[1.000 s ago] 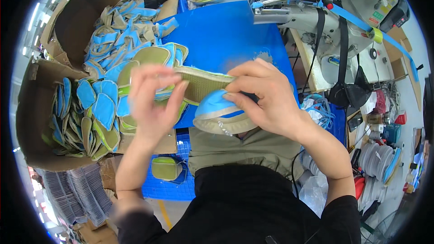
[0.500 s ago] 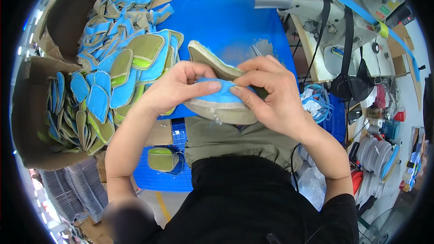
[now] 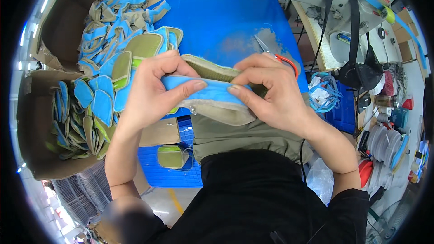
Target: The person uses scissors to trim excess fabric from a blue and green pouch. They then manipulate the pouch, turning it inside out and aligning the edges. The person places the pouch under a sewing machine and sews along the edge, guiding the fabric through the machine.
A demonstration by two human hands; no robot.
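Note:
A cloth slipper, with a blue band [image 3: 211, 91] edged in beige and an olive sole [image 3: 207, 68], is stretched between my hands above my lap, at the table's near edge. My left hand [image 3: 156, 79] is closed on the band's left end, thumb lying on top. At the right, my right hand [image 3: 275, 94] pinches the band near the edge of the sole between thumb and fingers. Part of the sole is hidden behind the band and my fingers. Scissors [image 3: 288, 64] with orange handles lie on the blue table [image 3: 212, 13] just past my right hand.
Blue-and-beige bands [image 3: 106, 34] and olive-and-blue soles [image 3: 144, 45] are heaped at the left. A cardboard box [image 3: 34, 131] holds more soles. A sewing machine [image 3: 312, 7] stands at the far right, with black straps hanging by it. Below, a blue crate [image 3: 158, 178] carries another olive piece.
My left hand has shifted left, drawing the band out longer and flatter. The sole's raised far tip has dropped lower. The scissors' orange handles now show beyond my right hand.

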